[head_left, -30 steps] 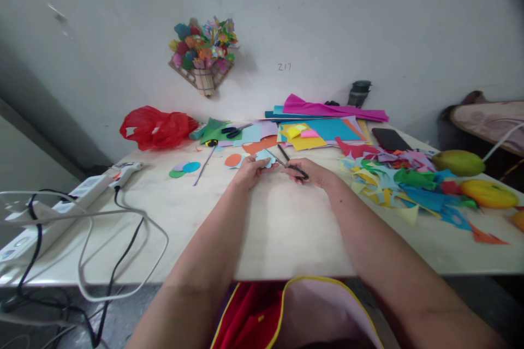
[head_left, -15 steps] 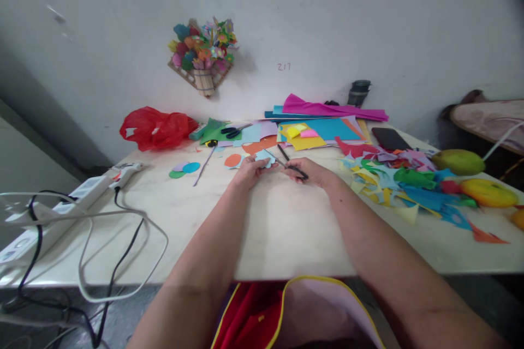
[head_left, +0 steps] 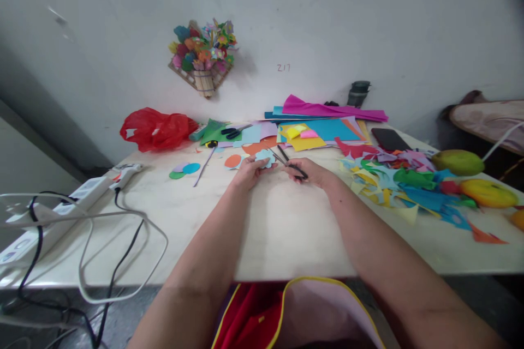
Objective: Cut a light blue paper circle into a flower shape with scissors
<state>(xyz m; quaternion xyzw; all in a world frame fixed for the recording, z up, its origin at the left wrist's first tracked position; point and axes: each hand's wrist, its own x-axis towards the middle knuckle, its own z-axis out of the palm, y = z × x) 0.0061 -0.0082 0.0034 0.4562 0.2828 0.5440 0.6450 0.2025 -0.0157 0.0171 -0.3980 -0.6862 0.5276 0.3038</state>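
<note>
Pinched in my left hand (head_left: 248,172) is a light blue paper piece (head_left: 265,158) with a scalloped, flower-like edge. My right hand (head_left: 308,173) grips dark-handled scissors (head_left: 297,170), whose blades point up and left beside the paper's right edge. Whether the blades touch the paper I cannot tell. Just left of my left hand an orange paper circle (head_left: 233,161) lies flat. Behind the hands rests a larger orange paper piece (head_left: 260,145). A dark pen-like stick (head_left: 282,151) lies right behind the scissors.
Colourful paper scraps (head_left: 393,182) spread on the right, beside mangoes (head_left: 487,192) and a phone (head_left: 389,139). Paper sheets (head_left: 339,130) and a second pair of scissors (head_left: 233,132) lie at the back. A red plastic bag (head_left: 158,128) and a power strip (head_left: 82,193) with cables are left.
The scissors' blades have shifted slightly and now sit a little apart from where they crossed the paper's edge. Both hands stay almost in place, and the blue paper barely moves.
</note>
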